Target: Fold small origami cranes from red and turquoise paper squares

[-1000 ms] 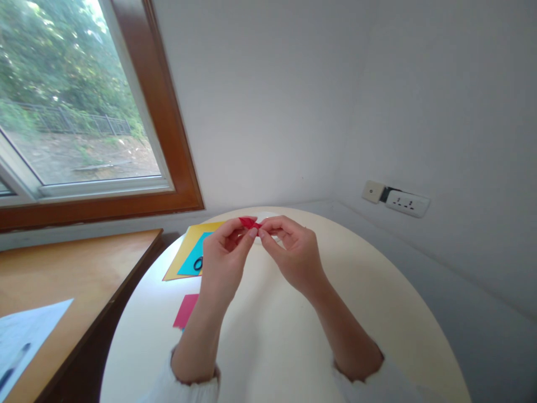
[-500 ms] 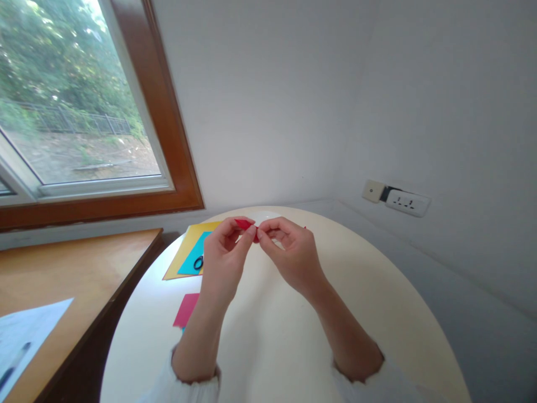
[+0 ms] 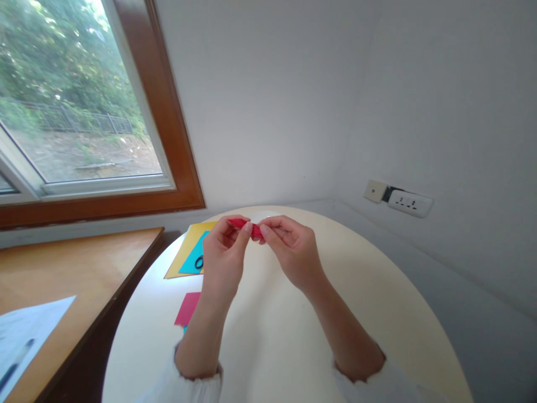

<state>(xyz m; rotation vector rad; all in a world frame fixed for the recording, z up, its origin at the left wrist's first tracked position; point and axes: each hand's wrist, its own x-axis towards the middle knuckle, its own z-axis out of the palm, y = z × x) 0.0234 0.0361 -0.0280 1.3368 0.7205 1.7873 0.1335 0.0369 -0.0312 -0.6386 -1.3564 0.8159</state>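
Note:
Between my two hands, above the far part of the round table point(image 3: 285, 336), is a piece of red folded paper point(image 3: 257, 230). My left hand point(image 3: 224, 252) pinches it between thumb and fingers, and one red end shows above the palm. My right hand point(image 3: 291, 246) grips its other side with thumb and forefinger, the fingertips of both hands close together. Much of the paper is hidden by my fingers, so its full shape cannot be made out.
Yellow point(image 3: 178, 260) and blue paper sheets point(image 3: 193, 260) lie left of my hands, with a black scissor handle point(image 3: 198, 262) on top. A pink paper piece point(image 3: 187, 309) is beside my left forearm. A wooden desk point(image 3: 104, 263) holds a printed sheet point(image 3: 42, 322) and a pen point(image 3: 17, 364).
My fingertips have drawn slightly apart, and more of the red paper shows between them. Both hands keep their hold. The view has shifted a little.

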